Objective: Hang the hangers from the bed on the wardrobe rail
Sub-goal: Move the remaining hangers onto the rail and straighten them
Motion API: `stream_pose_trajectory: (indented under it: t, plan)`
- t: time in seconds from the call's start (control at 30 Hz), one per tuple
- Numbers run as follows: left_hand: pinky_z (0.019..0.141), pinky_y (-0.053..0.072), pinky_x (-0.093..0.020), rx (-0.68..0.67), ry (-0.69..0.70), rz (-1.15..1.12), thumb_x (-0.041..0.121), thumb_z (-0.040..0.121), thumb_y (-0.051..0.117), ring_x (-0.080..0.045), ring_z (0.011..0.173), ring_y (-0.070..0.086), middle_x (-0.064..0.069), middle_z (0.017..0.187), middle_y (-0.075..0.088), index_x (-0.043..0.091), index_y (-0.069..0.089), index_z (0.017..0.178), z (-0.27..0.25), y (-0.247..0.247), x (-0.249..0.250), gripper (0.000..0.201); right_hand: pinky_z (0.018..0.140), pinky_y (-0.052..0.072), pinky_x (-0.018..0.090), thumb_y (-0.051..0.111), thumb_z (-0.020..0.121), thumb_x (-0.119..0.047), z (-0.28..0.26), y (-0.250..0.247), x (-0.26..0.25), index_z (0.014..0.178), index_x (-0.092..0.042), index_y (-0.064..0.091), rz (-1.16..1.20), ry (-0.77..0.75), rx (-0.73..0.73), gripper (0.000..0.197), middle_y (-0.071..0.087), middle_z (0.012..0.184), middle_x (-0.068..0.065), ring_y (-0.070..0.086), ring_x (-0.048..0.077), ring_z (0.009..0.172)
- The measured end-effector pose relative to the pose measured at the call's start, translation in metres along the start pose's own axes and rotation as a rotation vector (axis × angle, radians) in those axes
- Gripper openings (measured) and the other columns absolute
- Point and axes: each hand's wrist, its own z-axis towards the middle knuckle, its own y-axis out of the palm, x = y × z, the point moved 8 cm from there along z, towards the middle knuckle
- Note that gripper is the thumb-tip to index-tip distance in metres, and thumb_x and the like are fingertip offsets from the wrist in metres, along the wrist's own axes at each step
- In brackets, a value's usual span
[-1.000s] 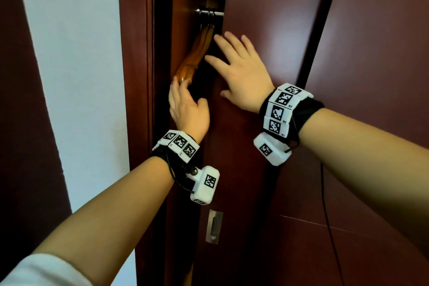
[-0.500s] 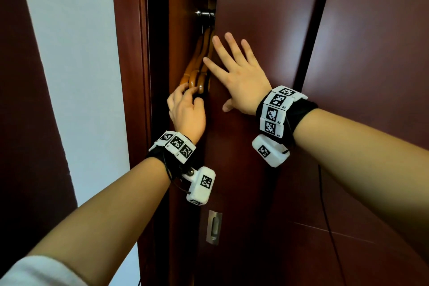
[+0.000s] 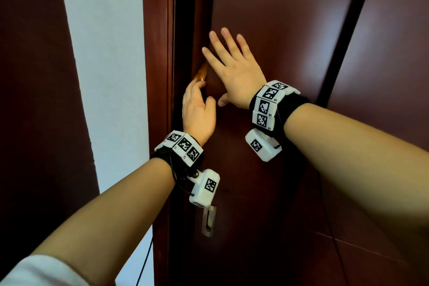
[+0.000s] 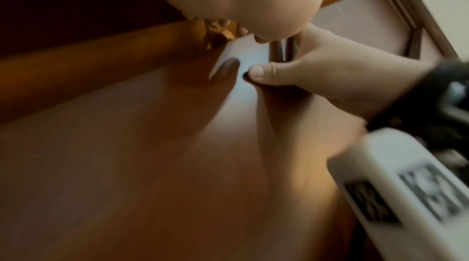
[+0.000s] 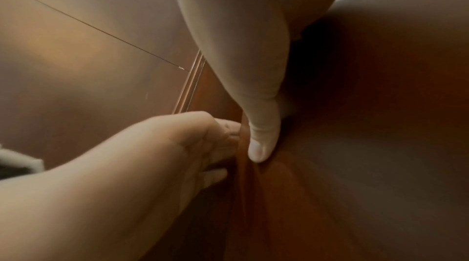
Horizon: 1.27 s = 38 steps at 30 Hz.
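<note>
Hangers show only as a sliver of orange wood in the narrow gap at the door's left edge, so they look already hung inside the wardrobe, with closing the door the likely last step; the rail is hidden. At the gap, the left hand reaches up with its fingertips at the wood, though I cannot tell whether it grips anything. To its right, the right hand lies flat on the door, fingers spread.

Your right hand lies flat on the wardrobe door; your left hand sits just left of it at the door's edge, touching the hanger in the gap. The door handle is below.
</note>
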Motion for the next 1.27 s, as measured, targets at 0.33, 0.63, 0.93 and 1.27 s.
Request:
stream_pose_trajectory:
  t: [0.33, 0.63, 0.93, 1.27]
  plan:
    - [0.102, 0.041, -0.037, 0.064, 0.226, 0.127, 0.01, 0.075, 0.05, -0.024, 0.115, 0.049, -0.008, 0.125, 0.049, 0.008, 0.054, 0.124, -0.013, -0.031, 0.019, 0.049, 0.12, -0.006, 0.051, 0.082, 0.063, -0.058, 0.023, 0.003, -0.023, 0.157, -0.012, 0.002, 0.015, -0.016, 0.008, 0.131, -0.008, 0.165, 0.016, -0.01, 0.037, 0.151]
    - [0.102, 0.044, -0.041, -0.11, 0.065, 0.068, 0.005, 0.079, 0.053, -0.023, 0.12, 0.052, -0.01, 0.13, 0.049, 0.003, 0.051, 0.129, -0.006, -0.024, -0.005, 0.05, 0.121, -0.005, 0.049, 0.08, 0.066, -0.057, 0.039, 0.004, -0.033, 0.157, -0.006, 0.0, 0.056, 0.013, 0.024, 0.132, -0.005, 0.165, 0.014, -0.008, 0.034, 0.152]
    - [0.108, 0.037, -0.033, -0.157, 0.042, 0.063, 0.002, 0.079, 0.054, -0.02, 0.124, 0.048, -0.006, 0.131, 0.05, 0.008, 0.05, 0.129, -0.023, -0.024, -0.001, 0.05, 0.121, -0.003, 0.049, 0.081, 0.069, -0.051, 0.032, 0.001, -0.036, 0.157, -0.007, 0.006, 0.082, 0.002, 0.012, 0.123, 0.001, 0.165, 0.015, -0.004, 0.034, 0.152]
    - [0.104, 0.041, -0.042, -0.075, -0.032, 0.038, 0.019, 0.073, 0.05, -0.025, 0.118, 0.051, -0.007, 0.126, 0.052, 0.014, 0.053, 0.125, -0.064, -0.005, 0.043, 0.053, 0.122, 0.015, 0.038, 0.063, 0.087, -0.012, -0.062, -0.017, -0.004, 0.158, -0.017, 0.016, 0.506, 0.094, -0.051, 0.085, 0.012, 0.165, 0.009, 0.013, 0.026, 0.151]
